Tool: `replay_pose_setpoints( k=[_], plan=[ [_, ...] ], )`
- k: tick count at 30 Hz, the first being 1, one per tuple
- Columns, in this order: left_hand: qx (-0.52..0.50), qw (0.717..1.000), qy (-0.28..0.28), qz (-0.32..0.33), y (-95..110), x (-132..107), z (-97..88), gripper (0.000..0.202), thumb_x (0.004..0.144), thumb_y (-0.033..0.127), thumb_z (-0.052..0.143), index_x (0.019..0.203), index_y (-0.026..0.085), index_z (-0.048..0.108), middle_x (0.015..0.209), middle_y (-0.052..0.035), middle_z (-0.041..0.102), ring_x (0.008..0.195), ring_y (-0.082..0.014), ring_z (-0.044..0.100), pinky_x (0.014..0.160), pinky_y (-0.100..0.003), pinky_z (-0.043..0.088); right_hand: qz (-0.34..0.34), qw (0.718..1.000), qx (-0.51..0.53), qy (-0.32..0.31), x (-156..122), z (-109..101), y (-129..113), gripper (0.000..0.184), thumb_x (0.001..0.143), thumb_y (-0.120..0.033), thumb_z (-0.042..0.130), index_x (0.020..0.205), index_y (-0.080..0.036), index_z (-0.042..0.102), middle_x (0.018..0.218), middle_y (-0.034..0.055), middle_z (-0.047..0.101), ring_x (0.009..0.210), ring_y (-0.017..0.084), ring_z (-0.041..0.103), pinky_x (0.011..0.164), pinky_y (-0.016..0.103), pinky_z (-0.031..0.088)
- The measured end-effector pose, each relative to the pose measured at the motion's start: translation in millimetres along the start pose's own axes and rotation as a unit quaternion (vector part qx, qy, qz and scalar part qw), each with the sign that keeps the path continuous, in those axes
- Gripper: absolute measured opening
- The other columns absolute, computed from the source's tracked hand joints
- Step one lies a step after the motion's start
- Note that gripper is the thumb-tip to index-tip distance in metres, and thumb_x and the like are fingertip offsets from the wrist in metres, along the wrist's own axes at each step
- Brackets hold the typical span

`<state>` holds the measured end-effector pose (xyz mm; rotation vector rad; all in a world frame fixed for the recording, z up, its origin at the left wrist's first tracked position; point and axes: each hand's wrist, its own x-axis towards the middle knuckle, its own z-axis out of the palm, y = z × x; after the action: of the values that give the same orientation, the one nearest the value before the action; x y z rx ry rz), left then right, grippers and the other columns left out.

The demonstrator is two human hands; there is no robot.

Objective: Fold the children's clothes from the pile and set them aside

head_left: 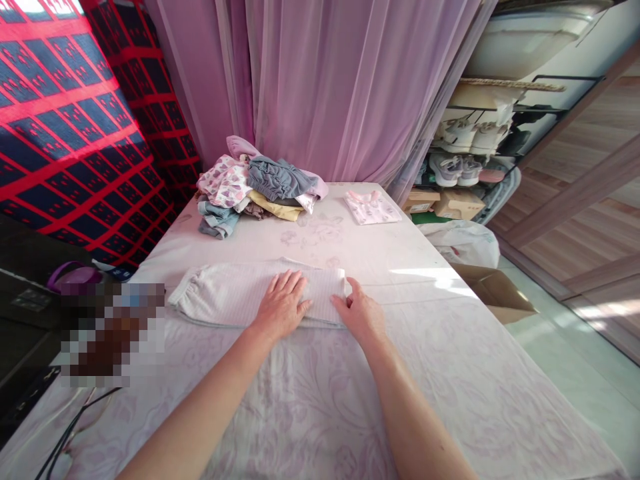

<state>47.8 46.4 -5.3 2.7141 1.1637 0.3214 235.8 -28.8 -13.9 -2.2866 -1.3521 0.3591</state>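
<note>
A pale grey striped garment (250, 293), folded lengthwise with a gathered cuff at its left end, lies on the bed. My left hand (281, 305) rests palm down on it, fingers spread. My right hand (361, 315) touches its right end with the fingertips, pinching or holding nothing that I can see. Further back stands a loose pile of mixed children's clothes (255, 190). A small folded pink-and-white garment (373, 208) lies to the right of the pile.
A pale floral bedsheet (320, 413) covers the surface. Pink curtains (340, 80) hang behind it, with a red-patterned cloth (65, 120) at left. A shoe rack (465, 147), white plastic bag (465, 243) and cardboard box (493, 290) stand right. A blurred patch hides an object at left.
</note>
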Motion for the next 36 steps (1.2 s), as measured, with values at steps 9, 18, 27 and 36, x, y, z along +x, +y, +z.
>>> replay_pose_setpoints(
  k=[9, 18, 27, 36],
  plan=[
    [0.021, 1.000, -0.001, -0.013, -4, -2, 7.3, 0.058, 0.093, 0.049, 0.046, 0.144, 0.021, 0.045, 0.155, -0.0112, 0.040, 0.146, -0.0306, 0.027, 0.120, -0.051, 0.018, -0.233, 0.968, -0.090, -0.032, -6, 9, -7, 0.051, 0.097, -0.036, 0.042, 0.146, -0.024, 0.043, 0.156, 0.0091, 0.037, 0.147, 0.025, 0.025, 0.117, 0.053, 0.017],
    [0.014, 1.000, 0.010, -0.013, -4, -2, 11.1, 0.058, 0.092, 0.049, 0.046, 0.144, 0.024, 0.046, 0.154, -0.0101, 0.041, 0.145, -0.0316, 0.027, 0.120, -0.053, 0.017, -0.211, 0.974, -0.066, -0.044, 0, 8, -1, 0.046, 0.098, -0.034, 0.038, 0.142, -0.023, 0.049, 0.153, 0.0087, 0.042, 0.144, 0.025, 0.031, 0.114, 0.054, 0.025],
    [0.016, 1.000, 0.003, -0.018, -4, -1, 10.7, 0.057, 0.093, 0.051, 0.043, 0.142, 0.022, 0.048, 0.155, -0.0105, 0.040, 0.146, -0.0312, 0.026, 0.119, -0.052, 0.014, -0.208, 0.971, -0.046, -0.105, 75, -24, -7, 0.035, 0.090, -0.020, 0.050, 0.119, -0.027, 0.068, 0.119, 0.0017, 0.071, 0.113, 0.019, 0.061, 0.098, 0.032, 0.044],
    [0.027, 1.000, 0.003, -0.011, -6, -2, 13.2, 0.059, 0.094, 0.052, 0.041, 0.143, 0.020, 0.046, 0.155, -0.0116, 0.039, 0.146, -0.0324, 0.027, 0.119, -0.054, 0.014, -0.226, 0.942, -0.121, -0.216, 99, -29, -43, 0.021, 0.085, -0.038, 0.061, 0.090, -0.024, 0.075, 0.095, 0.0010, 0.075, 0.095, 0.020, 0.064, 0.081, 0.027, 0.043]
  ],
)
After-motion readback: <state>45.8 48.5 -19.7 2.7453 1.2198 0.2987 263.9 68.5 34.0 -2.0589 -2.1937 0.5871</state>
